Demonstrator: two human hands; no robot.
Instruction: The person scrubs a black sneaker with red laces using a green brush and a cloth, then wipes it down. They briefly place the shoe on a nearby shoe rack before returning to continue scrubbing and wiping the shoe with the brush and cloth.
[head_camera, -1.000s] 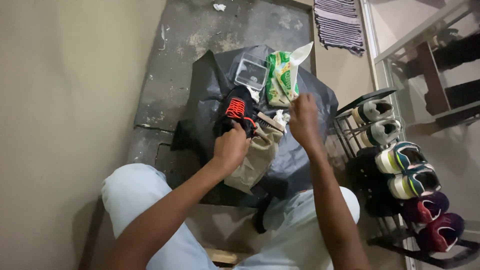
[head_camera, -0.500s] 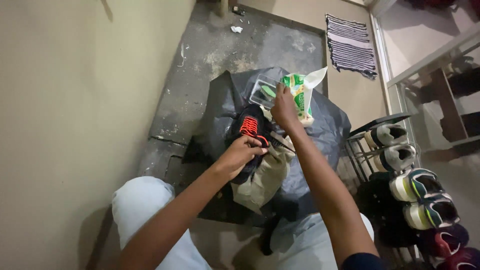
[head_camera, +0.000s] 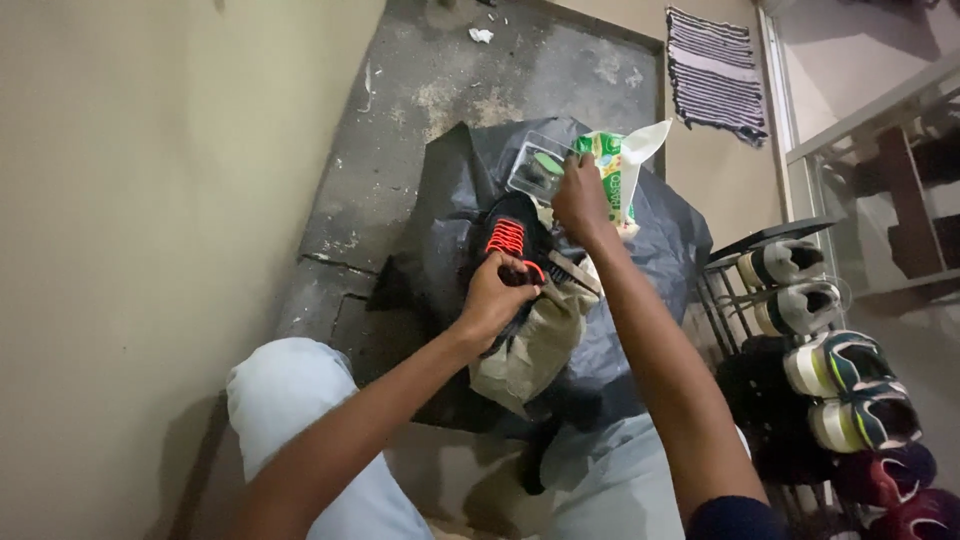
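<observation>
My left hand (head_camera: 497, 297) grips the opening of a black shoe with red laces (head_camera: 508, 238), which rests on a black plastic sheet (head_camera: 440, 240). A beige cloth (head_camera: 530, 350) lies under the shoe. My right hand (head_camera: 580, 197) reaches forward and holds a green and white packet (head_camera: 618, 175) with a raised white flap. Just left of the packet sits a clear plastic container (head_camera: 540, 167). A brush (head_camera: 572, 272) lies between my two hands beside the shoe.
A metal shoe rack (head_camera: 830, 370) with several pairs of shoes stands at the right. A striped mat (head_camera: 715, 72) lies at the far right. A beige wall (head_camera: 150, 200) runs along the left. My knees (head_camera: 290, 400) are at the bottom.
My right hand has moved away from the shoe and forward to the green packet, taking hold of it. My left hand has stayed on the shoe.
</observation>
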